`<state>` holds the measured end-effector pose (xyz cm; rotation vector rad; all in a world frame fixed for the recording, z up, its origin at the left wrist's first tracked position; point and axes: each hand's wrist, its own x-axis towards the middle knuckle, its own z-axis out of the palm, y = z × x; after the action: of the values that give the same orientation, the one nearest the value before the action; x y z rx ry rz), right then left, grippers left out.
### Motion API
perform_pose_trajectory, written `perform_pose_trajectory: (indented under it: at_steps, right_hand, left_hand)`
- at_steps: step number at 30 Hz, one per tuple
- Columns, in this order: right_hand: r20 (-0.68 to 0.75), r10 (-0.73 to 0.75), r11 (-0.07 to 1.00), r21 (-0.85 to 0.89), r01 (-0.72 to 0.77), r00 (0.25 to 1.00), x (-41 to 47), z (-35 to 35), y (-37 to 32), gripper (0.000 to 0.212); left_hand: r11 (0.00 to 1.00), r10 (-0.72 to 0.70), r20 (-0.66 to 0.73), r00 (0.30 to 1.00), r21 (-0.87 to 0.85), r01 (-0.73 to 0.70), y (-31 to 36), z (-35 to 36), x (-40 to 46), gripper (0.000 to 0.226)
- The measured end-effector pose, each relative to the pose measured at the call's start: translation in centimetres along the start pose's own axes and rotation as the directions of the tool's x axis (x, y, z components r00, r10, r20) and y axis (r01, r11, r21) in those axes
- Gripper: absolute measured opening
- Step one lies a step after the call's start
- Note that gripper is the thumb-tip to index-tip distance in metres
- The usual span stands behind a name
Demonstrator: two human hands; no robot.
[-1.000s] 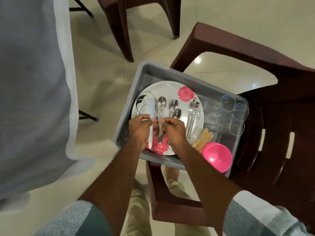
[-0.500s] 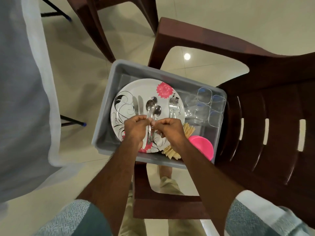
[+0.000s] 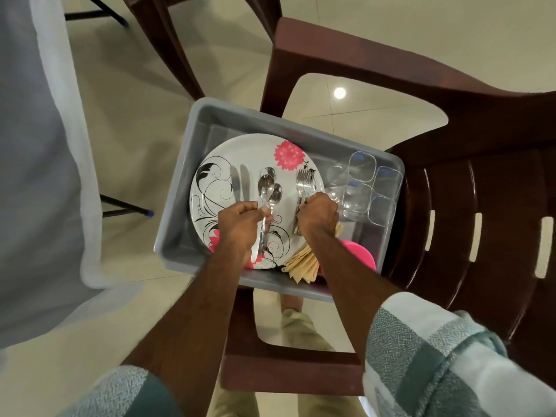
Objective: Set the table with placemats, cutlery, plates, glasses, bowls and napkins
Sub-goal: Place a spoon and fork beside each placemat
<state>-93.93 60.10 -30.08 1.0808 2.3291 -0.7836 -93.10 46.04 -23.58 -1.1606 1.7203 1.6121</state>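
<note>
Your left hand (image 3: 240,224) is curled round the handles of the spoons (image 3: 267,188), whose bowls lie on the middle of the flowered plate (image 3: 255,152). Your right hand (image 3: 319,213) is closed round the handles of the forks (image 3: 305,179), their tines pointing toward the far wall of the grey tub (image 3: 180,164). Two knives (image 3: 239,183) lie side by side on the plate, just left of the spoons. The plate fills the tub's left half; clear glasses (image 3: 364,179) stand in its far right corner, folded napkins (image 3: 302,263) sit against its near wall, and a pink bowl (image 3: 362,255) lies in the near right corner. The tub rests on a brown chair (image 3: 481,176), beside a tabletop under a pale cloth (image 3: 36,145).
</note>
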Motion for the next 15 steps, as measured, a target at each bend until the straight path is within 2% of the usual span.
perform_pose_trajectory:
  at_steps: [9, 15]
  right_hand:
    - [0.016, 0.088, 0.977, 0.193, -0.090, 0.996, 0.4, 0.1, -0.3, 0.012]
    - [0.010, 0.047, 0.973, 0.226, -0.048, 0.999, -1.1, -0.7, -0.9, 0.010]
  left_hand:
    - [1.000, 0.003, -0.034, 0.999, 0.026, -0.002, 0.1, -0.3, 0.8, 0.012]
    - [0.999, 0.029, -0.045, 0.999, -0.022, -0.030, 1.2, -1.3, -0.5, 0.014]
